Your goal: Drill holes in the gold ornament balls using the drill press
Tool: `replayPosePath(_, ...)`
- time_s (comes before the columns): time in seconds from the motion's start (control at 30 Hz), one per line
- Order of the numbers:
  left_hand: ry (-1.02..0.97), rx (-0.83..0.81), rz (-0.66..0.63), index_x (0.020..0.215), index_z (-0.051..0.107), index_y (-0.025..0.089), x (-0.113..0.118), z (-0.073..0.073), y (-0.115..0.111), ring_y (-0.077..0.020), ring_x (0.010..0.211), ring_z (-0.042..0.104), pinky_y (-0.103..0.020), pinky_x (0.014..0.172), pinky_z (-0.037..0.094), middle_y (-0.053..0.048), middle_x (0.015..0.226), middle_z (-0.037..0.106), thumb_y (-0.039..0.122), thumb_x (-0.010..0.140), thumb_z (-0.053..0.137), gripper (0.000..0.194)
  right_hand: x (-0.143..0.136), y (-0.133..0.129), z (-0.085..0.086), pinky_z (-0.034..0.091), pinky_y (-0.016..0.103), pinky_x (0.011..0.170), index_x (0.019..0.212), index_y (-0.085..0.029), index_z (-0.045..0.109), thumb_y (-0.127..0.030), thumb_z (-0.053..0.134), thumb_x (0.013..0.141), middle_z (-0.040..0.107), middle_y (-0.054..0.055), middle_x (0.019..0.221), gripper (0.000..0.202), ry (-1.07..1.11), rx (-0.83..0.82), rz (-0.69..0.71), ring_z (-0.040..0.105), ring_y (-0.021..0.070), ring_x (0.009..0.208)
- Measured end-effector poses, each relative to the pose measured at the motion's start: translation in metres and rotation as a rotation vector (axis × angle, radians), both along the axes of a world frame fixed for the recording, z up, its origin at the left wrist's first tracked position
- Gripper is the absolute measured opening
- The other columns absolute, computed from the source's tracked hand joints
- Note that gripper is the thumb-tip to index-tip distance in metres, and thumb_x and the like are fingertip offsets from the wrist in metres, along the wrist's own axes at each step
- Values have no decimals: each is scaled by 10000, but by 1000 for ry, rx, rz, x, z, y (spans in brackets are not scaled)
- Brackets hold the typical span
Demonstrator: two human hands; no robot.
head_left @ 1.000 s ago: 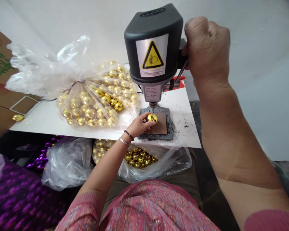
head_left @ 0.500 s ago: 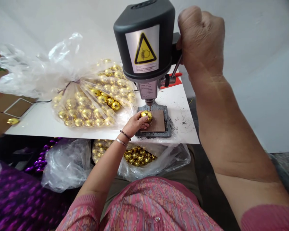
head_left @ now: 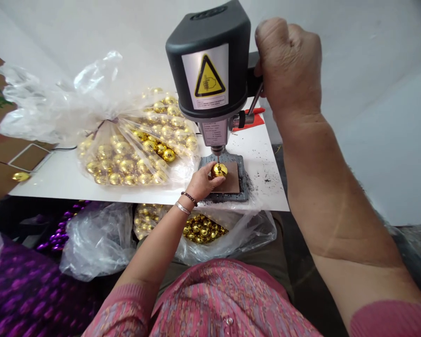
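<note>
Glossy sphere [head_left: 219, 170] shifted right | left hand [head_left: 202, 182] pinching | flat board [head_left: 233, 181] beneath

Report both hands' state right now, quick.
Left hand: closed on a gold ball, beneath the drill press.
Right hand: closed in a fist around the end of the lever.

Compared with half a second ago, the person's left hand [head_left: 204, 181] and the shiny gold plastic-looking ball [head_left: 219, 171] in it have shifted toward three o'clock. The ball now lies at six o'clock from the thin drill bit [head_left: 218, 159], not seven; the thumb, earlier across its front, sits at its lower edge.
</note>
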State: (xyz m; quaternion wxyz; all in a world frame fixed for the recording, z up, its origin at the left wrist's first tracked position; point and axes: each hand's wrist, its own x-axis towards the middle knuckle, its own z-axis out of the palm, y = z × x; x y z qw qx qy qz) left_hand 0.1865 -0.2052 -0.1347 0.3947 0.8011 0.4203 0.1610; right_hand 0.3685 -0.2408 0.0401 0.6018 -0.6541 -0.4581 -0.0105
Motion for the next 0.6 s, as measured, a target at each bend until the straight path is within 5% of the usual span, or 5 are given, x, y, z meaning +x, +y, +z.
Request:
replayPosePath(0.27,-7,4,-23,1328,591,158,3,-3,0,-138,757,600,-241,734,471,-31,921,697,317,765,750,606,-17,-30,-12,326,214,591,686,-171,374,-434,453,889,409,-37,636,342,17,88,-31,341,35,599)
replayPosePath(0.43,-12,11,-6,1327,594,167,3,-4,-1,-145,801,617,-244,777,478,-42,1001,707,308,751,764,617,-32,-63,-42,302,199,600,704,-176,382,-330,492,841,338,-62,595,233,-168,91,-106,268,23,558)
replayPosePath(0.6,-25,26,-22,1357,571,163,2,-11,0,-170,848,627,-267,815,494,-63,1026,708,323,763,754,641,-43,-79,-81,376,218,607,761,-194,495,-275,485,825,486,-43,647,104,-334,81,-228,402,53,584)
